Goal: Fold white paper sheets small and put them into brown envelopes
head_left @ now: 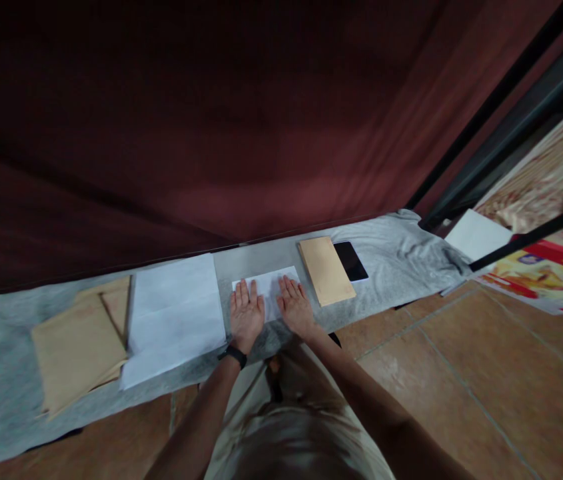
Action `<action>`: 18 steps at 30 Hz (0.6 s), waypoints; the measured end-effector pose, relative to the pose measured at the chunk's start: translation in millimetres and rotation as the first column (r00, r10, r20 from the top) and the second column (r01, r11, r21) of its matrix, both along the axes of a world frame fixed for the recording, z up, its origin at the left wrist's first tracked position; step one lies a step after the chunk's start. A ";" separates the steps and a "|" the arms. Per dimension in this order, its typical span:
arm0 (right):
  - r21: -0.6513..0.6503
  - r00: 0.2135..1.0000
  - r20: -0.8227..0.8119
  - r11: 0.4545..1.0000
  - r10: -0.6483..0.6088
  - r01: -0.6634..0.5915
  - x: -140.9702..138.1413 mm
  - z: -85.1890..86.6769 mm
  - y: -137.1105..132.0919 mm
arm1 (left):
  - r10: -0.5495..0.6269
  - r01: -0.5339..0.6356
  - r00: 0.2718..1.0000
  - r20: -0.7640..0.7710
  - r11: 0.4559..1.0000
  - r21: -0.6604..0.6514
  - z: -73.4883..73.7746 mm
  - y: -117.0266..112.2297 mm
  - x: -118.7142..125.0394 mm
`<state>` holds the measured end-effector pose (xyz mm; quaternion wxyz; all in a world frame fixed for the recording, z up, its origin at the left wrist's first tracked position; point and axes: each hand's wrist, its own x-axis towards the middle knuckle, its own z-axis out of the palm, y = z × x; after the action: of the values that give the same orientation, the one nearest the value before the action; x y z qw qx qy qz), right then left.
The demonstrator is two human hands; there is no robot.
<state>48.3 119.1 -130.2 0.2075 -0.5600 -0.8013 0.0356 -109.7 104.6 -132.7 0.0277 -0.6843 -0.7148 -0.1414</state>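
Note:
A small folded white paper [270, 285] lies on a grey cloth [401, 257] that covers a long low surface. My left hand [246, 313] rests flat on the paper's left part, fingers stretched out. My right hand [295, 307] lies flat on its right part, fingers also stretched out. A black band [234, 354] is on my left wrist. Neither hand holds anything.
Left of my hands lies a stack of white sheets [174, 317], then brown envelopes [78, 347]. To the right are a brown envelope [325, 270] and a dark phone [350, 261]. A dark red curtain [211, 133] hangs behind. Tiled floor [486, 373] and a white sheet [478, 235] lie at right.

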 end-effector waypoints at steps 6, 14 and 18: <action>-0.033 0.994 0.002 0.994 0.105 -0.105 -30.3 0.0 20.3 | -0.009 0.009 1.000 -0.010 1.000 -0.008 -0.1 -0.5 -1.0; -0.018 0.999 0.038 1.000 -0.006 0.007 -16.8 -7.4 28.4 | 0.001 -0.001 1.000 -0.002 1.000 -0.014 -1.4 0.0 -0.2; -0.014 0.997 0.044 0.998 -0.066 0.067 -7.5 -8.5 27.4 | 0.006 -0.006 1.000 -0.001 1.000 -0.030 -1.2 0.5 0.3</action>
<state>40.9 146.6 -138.7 0.1868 -0.5887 -0.7861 0.0230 -109.4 105.1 -133.8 0.0182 -0.6826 -0.7188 -0.1305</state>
